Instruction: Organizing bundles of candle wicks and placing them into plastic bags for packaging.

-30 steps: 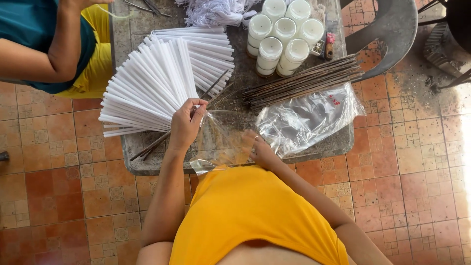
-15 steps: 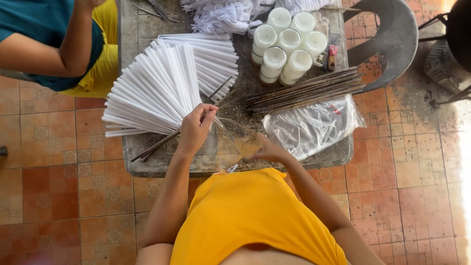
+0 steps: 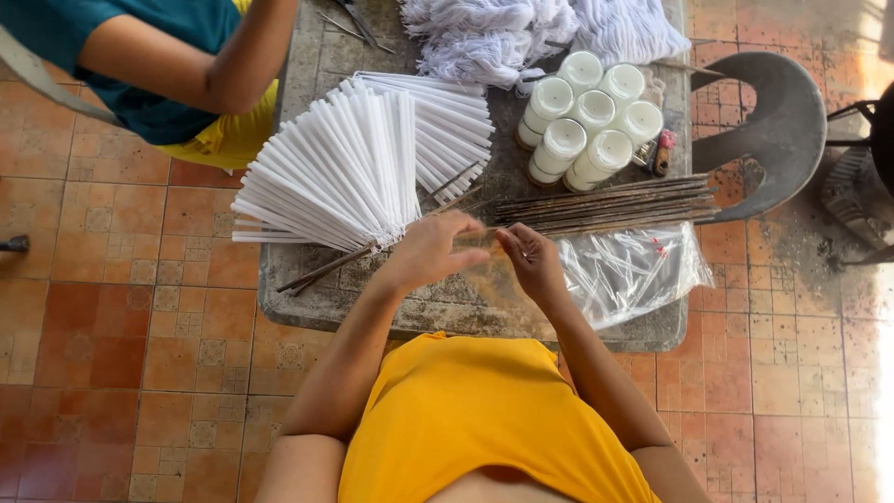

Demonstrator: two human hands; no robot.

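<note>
Head view: over a stone bench (image 3: 307, 307), the left hand (image 3: 430, 250) and right hand (image 3: 533, 261) pinch a thin clear sleeve (image 3: 484, 240) between them, stretched flat, beside fanned white sticks (image 3: 335, 177), dark rods (image 3: 605, 205) and a plastic bag (image 3: 633, 270).

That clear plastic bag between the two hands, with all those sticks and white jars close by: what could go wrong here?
The clear plastic bag looks thin, and the left hand and right hand both pinch it, so it might tear. The dark sticks lie just beyond the right hand; a quick move could scatter them. The fan of white strips sits beside the left hand, near the table edge, and a nudge could slide some off.
</note>
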